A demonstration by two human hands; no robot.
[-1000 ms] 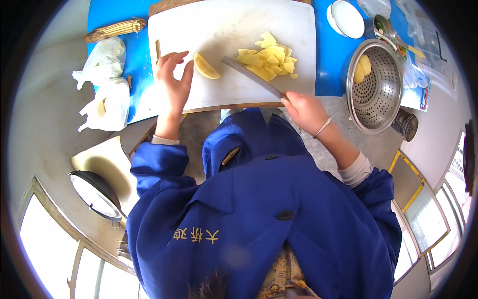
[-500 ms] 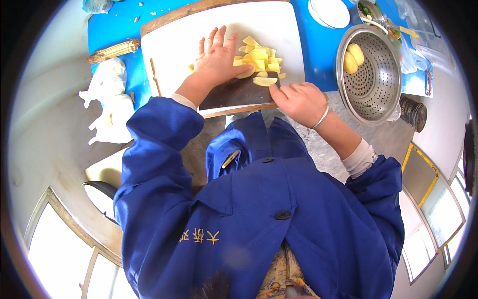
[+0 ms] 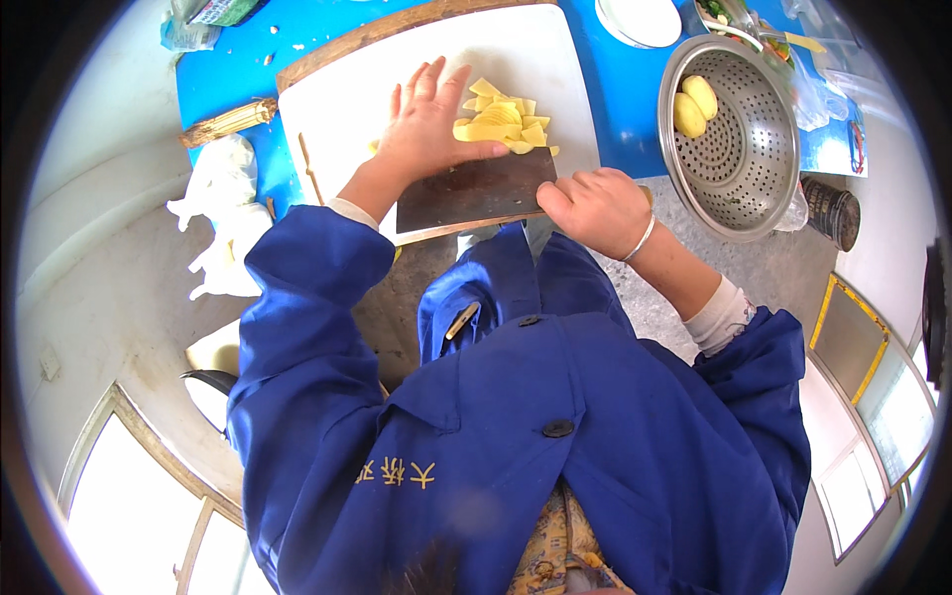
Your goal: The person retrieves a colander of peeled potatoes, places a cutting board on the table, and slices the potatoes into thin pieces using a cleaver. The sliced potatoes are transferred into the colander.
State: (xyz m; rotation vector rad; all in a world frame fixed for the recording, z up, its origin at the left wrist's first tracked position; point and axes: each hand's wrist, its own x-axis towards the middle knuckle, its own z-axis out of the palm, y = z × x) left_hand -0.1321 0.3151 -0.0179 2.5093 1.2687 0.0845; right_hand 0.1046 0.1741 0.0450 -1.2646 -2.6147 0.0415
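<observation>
A white cutting board [image 3: 347, 94] lies on the blue table top. A pile of yellow potato slices [image 3: 501, 121] sits on it. My left hand [image 3: 426, 124] lies flat, fingers spread, on the board against the left side of the slices. My right hand [image 3: 592, 206] grips the handle of a broad dark cleaver [image 3: 474, 188], whose blade lies flat on the board just below the slices and touches my left hand.
A steel colander [image 3: 739, 129] with two peeled potatoes [image 3: 691, 104] stands right of the board. A white dish [image 3: 640, 18] is at the back, a dark can [image 3: 831, 210] at the right, white crumpled bags [image 3: 220, 213] and a brown bundle [image 3: 226, 122] at the left.
My left hand moved from the board's left side onto the slices. The cleaver turned from a slanted cutting pose to lying flat below the pile. The view shifted closer.
</observation>
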